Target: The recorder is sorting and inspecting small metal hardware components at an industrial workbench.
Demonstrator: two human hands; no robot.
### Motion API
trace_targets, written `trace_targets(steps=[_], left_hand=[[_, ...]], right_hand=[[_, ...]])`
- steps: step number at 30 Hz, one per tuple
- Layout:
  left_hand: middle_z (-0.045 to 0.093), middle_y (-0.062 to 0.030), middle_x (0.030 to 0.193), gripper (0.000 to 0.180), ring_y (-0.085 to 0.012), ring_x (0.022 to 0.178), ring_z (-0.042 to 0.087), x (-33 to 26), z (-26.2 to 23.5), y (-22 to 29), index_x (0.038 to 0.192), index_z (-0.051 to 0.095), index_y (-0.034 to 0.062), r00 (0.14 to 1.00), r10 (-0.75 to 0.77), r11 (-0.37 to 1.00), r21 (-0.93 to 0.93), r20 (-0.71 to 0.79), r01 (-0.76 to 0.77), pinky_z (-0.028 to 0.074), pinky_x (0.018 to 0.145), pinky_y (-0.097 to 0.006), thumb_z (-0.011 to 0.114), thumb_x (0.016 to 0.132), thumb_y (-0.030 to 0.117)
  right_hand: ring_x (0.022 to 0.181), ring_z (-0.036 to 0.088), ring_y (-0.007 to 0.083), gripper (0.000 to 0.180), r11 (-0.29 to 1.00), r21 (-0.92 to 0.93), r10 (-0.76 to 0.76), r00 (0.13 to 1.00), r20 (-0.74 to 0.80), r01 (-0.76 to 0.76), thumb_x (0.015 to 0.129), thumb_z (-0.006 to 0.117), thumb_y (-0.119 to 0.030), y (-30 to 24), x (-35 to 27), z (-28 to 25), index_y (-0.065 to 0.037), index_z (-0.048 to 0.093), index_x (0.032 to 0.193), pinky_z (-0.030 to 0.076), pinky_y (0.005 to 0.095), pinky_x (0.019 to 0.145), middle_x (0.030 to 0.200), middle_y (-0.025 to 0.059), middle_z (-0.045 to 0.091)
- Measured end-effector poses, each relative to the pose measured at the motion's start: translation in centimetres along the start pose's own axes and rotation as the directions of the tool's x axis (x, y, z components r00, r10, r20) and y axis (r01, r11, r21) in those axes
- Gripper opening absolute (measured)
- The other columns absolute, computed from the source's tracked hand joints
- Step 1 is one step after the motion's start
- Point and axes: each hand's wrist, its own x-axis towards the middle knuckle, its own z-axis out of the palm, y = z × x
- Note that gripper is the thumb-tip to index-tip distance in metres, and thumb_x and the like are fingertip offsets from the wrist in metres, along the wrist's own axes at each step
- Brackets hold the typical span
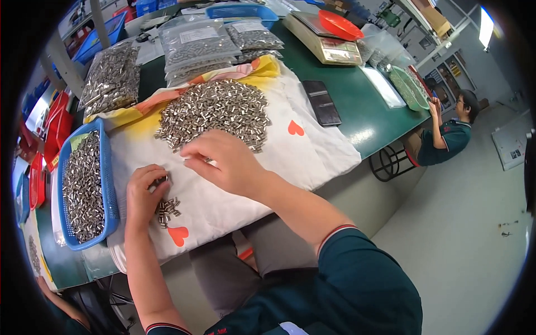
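- From the head view, the left hand [144, 192] is down on the white cloth [206, 207], its thumb and fingers curled in and gripping what look like a few small metal pieces [162, 180]
- And over to the right hand [220, 162], there at the near edge of the big pile [220, 109] of short silvery cylinders, its fingers bent and thumb drawn close; a glint of metal shows by them, but whether it is pinched cannot be told
- Just below the left hand, a small cluster [169, 210] of the same cylinders lies on the cloth, above a printed red heart [178, 236]
- To the left, a blue basket [114, 190] stands, filled with more of them
- Behind the pile, clear bags [198, 47] of metal parts sit stacked, with another bulging bag [111, 75] left of them
- Right of the pile, a dark flat rectangular object [321, 103] lies by the cloth's edge; farther back, a scale [335, 51] bears a red tray [341, 25]
- And at the far right, a co-worker [455, 134] sits with hands raised beside a green basket [409, 89]
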Motion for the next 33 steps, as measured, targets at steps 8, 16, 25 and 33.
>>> trace_targets(steps=[8, 16, 25, 33], left_hand=[[0.044, -0.0152, 0.124, 0.036, -0.0313, 0.120, 0.034, 0.6, -1.1, 2.4, 0.104, 0.058, 0.0059, 0.967, 0.247, 0.906, 0.370, -0.068, -0.205, 0.026, 0.099, -0.039, 0.062, 0.073, 0.024], [0.038, -0.0116, 0.130, 0.041, -0.0326, 0.126, 0.024, -0.2, 5.1, 15.6, 0.107, 0.057, 0.0091, 0.890, 0.410, 0.894, -0.281, 0.200, -0.349, 0.021, 0.101, -0.042, 0.058, 0.076, 0.037], [0.043, -0.0137, 0.123, 0.036, -0.0333, 0.119, 0.035, -2.3, 17.5, 22.4, 0.106, 0.057, 0.0094, 0.847, 0.382, 0.921, -0.232, 0.371, -0.314, 0.033, 0.095, -0.039, 0.065, 0.072, 0.017], [0.047, -0.0164, 0.119, 0.036, -0.0303, 0.111, 0.044, 4.9, 23.2, 23.0, 0.110, 0.054, 0.0071, 0.895, 0.324, 0.946, -0.138, 0.306, -0.294, 0.036, 0.092, -0.033, 0.060, 0.076, 0.019]], right_hand=[[0.095, 0.050, 0.0223, 0.037, 0.808, -0.589, -0.544, 0.384, -0.746, 0.000, 0.090, 0.038, -0.023, -6.2, -11.1, -25.8, 0.003, 0.038, 0.117, 0.042, 0.0310, 0.080, 0.112, 0.0179, 0.049], [0.083, 0.047, 0.0091, 0.057, 0.469, 0.587, 0.864, 0.207, -0.459, -0.660, 0.080, 0.060, -0.031, 10.1, -28.1, -22.6, -0.007, 0.036, 0.125, 0.039, 0.0217, 0.071, 0.096, 0.0023, 0.049], [0.081, 0.047, 0.0075, 0.034, 0.526, 0.717, 0.796, 0.561, -0.227, -0.457, 0.081, 0.059, -0.017, 10.6, -25.4, -17.2, 0.000, 0.049, 0.108, 0.038, 0.0223, 0.076, 0.091, 0.0010, 0.055], [0.061, 0.046, 0.0054, 0.014, 0.571, 0.512, 0.790, 0.599, -0.130, -0.642, 0.080, 0.057, -0.015, 8.9, -24.3, -16.8, -0.003, 0.056, 0.086, 0.038, 0.0213, 0.055, 0.073, -0.0023, 0.054]])
